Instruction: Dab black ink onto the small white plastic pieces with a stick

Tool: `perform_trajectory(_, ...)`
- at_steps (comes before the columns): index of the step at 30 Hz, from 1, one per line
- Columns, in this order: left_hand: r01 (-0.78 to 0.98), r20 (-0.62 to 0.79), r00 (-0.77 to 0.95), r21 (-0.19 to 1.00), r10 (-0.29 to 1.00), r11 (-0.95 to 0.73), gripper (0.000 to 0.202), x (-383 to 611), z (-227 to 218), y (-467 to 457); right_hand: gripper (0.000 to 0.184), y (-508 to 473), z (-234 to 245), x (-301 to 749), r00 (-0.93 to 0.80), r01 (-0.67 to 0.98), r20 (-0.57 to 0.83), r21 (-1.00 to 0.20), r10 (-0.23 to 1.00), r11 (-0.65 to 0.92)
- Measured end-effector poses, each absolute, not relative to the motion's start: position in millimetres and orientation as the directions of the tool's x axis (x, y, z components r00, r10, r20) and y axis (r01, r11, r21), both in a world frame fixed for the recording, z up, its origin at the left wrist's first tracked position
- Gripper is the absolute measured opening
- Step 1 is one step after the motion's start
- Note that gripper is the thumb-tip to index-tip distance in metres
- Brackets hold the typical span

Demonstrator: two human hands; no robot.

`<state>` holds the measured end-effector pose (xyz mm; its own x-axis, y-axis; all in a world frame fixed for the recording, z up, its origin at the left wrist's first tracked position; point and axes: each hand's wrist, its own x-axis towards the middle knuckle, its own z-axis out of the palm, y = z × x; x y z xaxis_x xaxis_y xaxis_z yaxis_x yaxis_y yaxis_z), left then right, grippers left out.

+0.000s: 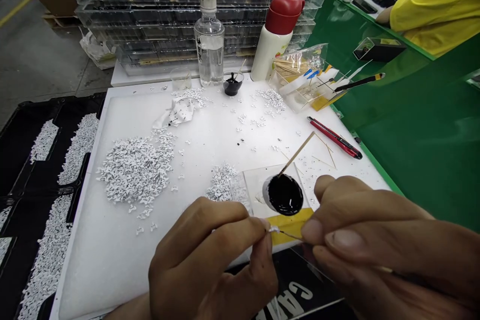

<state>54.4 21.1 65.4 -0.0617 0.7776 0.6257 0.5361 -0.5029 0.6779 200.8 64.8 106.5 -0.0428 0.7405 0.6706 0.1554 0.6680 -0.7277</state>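
My left hand (pixel 210 255) pinches a tiny white piece (pixel 273 229) between thumb and forefinger. My right hand (pixel 375 240) grips a thin wooden toothpick (pixel 289 235), and its dark tip meets that piece. Just beyond both hands, a small round cap of black liquid (pixel 284 194) sits on a clear plastic plate (pixel 262 185) edged with yellow tape. Another wooden stick (pixel 298 152) leans out of the cap. A large heap of similar white pieces (pixel 135 170) lies on the white board (pixel 97 260) to the left of my hands.
Clear stacked trays (pixel 187 25) stand behind the board, with a water bottle (pixel 209 42) and a red-capped white bottle (pixel 276 35) before them. A red utility knife (pixel 335 137) lies at the board's right. A co-worker's yellow sleeve (pixel 435 12) shows at the top right, across a green surface.
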Motion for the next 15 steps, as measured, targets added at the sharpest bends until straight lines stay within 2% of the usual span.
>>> perform_trajectory(4,0.539,0.614,-0.057,0.683,0.787,-0.493,0.021,53.0,66.1,23.9,0.016,63.2,103.2,204.0,-0.040,0.180,0.685,-0.712,0.728,0.679)
perform_trajectory(9,0.529,0.636,-0.058,0.673,0.770,-0.516,0.021,53.8,65.9,25.5,0.032,60.8,96.9,217.3,-0.187,0.151,0.590,-0.773,0.785,0.617)
perform_trajectory(12,0.540,0.625,-0.077,0.681,0.777,-0.494,0.019,55.1,64.8,24.8,0.034,58.7,93.7,223.3,-0.204,0.149,0.574,-0.783,0.793,0.604)
perform_trajectory(15,0.555,0.679,-0.077,0.638,0.730,-0.534,0.010,55.0,61.7,26.2,0.035,58.9,94.4,224.2,-0.215,0.159,0.572,-0.779,0.791,0.606)
